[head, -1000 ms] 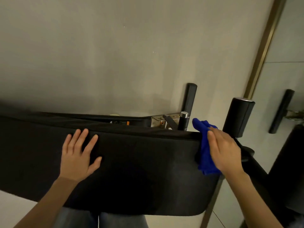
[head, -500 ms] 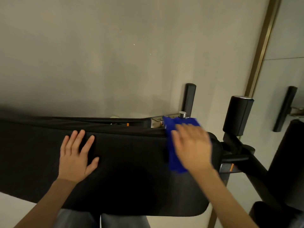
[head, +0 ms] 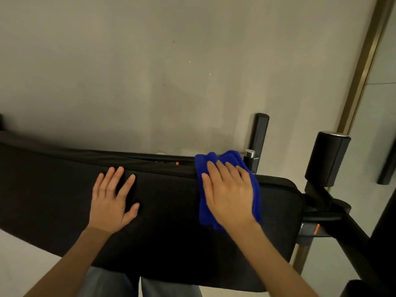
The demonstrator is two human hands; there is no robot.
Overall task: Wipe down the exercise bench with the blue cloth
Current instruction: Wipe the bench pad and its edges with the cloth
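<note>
Bordering blue cloth [head: 203, 168] under flat right hand [head: 229, 196]: chrome knob [head: 249, 153], black post [head: 259, 133]; left hand [head: 111, 202] fingers [head: 108, 179] spread on bench [head: 171, 228].

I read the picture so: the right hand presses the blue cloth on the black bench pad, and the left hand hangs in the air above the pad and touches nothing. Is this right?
Not entirely. The left hand does not hang in the air: it rests flat on the bench pad, fingers spread. The head view shows this. The right hand does press the blue cloth on the pad.
</note>
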